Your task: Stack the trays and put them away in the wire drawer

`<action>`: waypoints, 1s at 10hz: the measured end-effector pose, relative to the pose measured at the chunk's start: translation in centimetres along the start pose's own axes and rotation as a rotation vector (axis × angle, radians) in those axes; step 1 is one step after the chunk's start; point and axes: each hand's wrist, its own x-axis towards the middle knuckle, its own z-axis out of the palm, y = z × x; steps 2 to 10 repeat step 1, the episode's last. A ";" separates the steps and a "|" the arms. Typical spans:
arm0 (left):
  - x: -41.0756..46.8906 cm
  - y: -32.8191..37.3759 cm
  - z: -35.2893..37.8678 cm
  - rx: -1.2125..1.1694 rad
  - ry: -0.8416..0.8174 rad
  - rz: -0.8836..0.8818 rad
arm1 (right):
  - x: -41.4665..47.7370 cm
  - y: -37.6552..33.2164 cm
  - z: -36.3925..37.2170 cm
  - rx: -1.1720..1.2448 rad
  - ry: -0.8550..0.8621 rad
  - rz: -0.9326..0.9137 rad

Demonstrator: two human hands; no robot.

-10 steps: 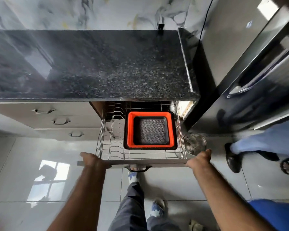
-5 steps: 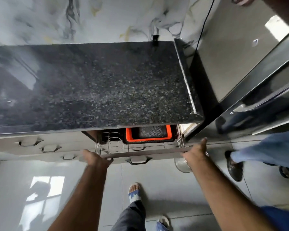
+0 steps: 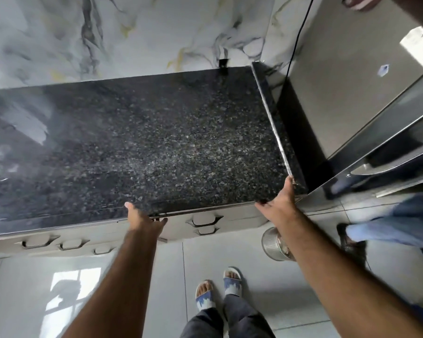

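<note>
Hands flat, nothing gripped: our left hand (image 3: pixel 145 219) is spread against the drawer front (image 3: pixel 205 219) under the granite counter (image 3: pixel 137 147) edge, our right hand (image 3: pixel 280 203) is open at the counter's right corner. Drawer sits flush with the cabinet; trays hidden, can't see them. Steel container (image 3: pixel 274 245) on the floor just beside our right forearm.

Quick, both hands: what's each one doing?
Left hand: open, holding nothing, at the counter edge.
Right hand: open, holding nothing, at the counter's corner.
</note>
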 end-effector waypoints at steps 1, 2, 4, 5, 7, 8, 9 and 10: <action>-1.2 0.5 2.0 0.214 0.137 0.120 | -1.2 -2.6 -0.1 -0.154 -0.015 0.036; -1.2 0.5 2.0 0.214 0.137 0.120 | -1.2 -2.6 -0.1 -0.154 -0.015 0.036; -1.2 0.5 2.0 0.214 0.137 0.120 | -1.2 -2.6 -0.1 -0.154 -0.015 0.036; -1.2 0.5 2.0 0.214 0.137 0.120 | -1.2 -2.6 -0.1 -0.154 -0.015 0.036; -1.2 0.5 2.0 0.214 0.137 0.120 | -1.2 -2.6 -0.1 -0.154 -0.015 0.036; -1.2 0.5 2.0 0.214 0.137 0.120 | -1.2 -2.6 -0.1 -0.154 -0.015 0.036; -1.2 0.5 2.0 0.214 0.137 0.120 | -1.2 -2.6 -0.1 -0.154 -0.015 0.036; -1.2 0.5 2.0 0.214 0.137 0.120 | -1.2 -2.6 -0.1 -0.154 -0.015 0.036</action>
